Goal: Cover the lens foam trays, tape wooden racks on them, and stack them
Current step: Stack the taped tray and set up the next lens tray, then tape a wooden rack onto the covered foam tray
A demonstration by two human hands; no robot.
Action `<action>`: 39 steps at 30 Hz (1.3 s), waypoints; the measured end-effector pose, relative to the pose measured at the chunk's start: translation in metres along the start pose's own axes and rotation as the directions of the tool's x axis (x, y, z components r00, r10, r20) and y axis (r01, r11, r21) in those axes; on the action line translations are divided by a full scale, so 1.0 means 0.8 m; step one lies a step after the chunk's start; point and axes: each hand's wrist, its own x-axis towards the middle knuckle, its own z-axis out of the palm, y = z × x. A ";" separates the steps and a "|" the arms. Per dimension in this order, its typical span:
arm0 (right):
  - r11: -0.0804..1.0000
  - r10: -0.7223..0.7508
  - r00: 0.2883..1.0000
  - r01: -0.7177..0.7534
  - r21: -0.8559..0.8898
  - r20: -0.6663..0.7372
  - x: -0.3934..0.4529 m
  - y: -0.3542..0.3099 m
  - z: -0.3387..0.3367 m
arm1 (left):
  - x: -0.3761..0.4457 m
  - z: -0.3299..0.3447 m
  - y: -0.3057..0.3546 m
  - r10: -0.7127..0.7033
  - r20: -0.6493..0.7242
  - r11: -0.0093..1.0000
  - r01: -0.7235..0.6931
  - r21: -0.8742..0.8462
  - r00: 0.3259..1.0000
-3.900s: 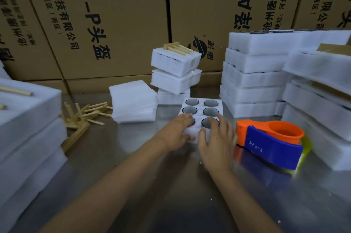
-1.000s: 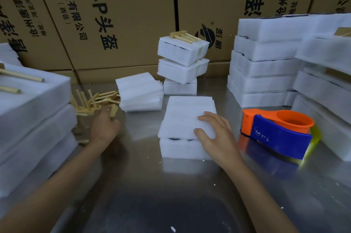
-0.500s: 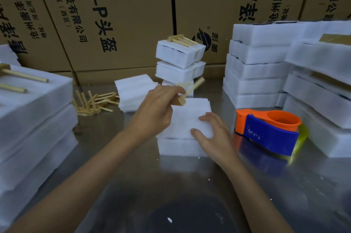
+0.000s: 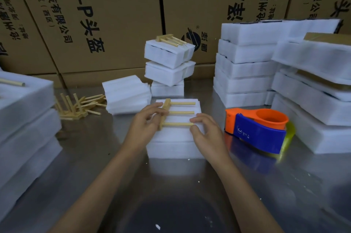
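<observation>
Printed cardboard cartons (image 4: 117, 14) wall off the back of a steel worktable (image 4: 190, 185), and the covered lens foam tray (image 4: 176, 143) at its middle serves as the landmark. On the tray's white foam cover sheet (image 4: 180, 132) lies a wooden rack (image 4: 175, 112), its crossbar toward the left edge and its three dowels pointing right. The left hand (image 4: 147, 124) pinches the crossbar between thumb and curled fingers; the right hand (image 4: 206, 128) has its fingertips pressed on the cover at the near dowel's tip, fingers bent but closed round nothing.

Right of the tray, near but apart from it, stands an orange and blue tape dispenser (image 4: 260, 128). Behind the tray rise three taped trays in a small stack (image 4: 169, 62), the top one carrying its own rack. Left of the tray lie spare cover sheets (image 4: 127, 94) and, farther left, loose racks (image 4: 79, 105).

The step in hand looks to be squaring the rack on the covered tray. Taping is not yet done, so next one hand should probably hold the rack flat while the other reaches right for the dispenser.
</observation>
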 end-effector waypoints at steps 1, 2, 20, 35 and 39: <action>1.000 -0.003 1.000 0.003 -0.005 -0.006 0.000 -0.002 -0.002 | -0.004 0.006 -0.001 -0.043 0.010 0.997 0.044 -0.056 0.999; 1.000 -0.016 0.999 0.016 -0.017 -0.029 -0.001 -0.006 -0.006 | -0.008 0.012 -0.002 -0.075 0.032 0.992 0.077 -0.096 0.997; 0.603 -0.251 0.833 -0.264 -0.753 -0.493 0.024 0.051 -0.140 | -0.025 0.018 0.004 -0.127 -0.009 0.992 0.127 -0.013 0.992; 0.991 -0.131 0.844 0.111 -0.070 -0.521 0.004 0.001 -0.148 | -0.045 0.075 0.137 -0.219 0.375 0.904 0.332 -0.270 0.901; 0.989 -0.149 0.864 0.131 -0.071 -0.480 0.004 0.000 -0.146 | -0.047 0.082 0.141 -0.205 0.347 0.913 0.307 -0.270 0.915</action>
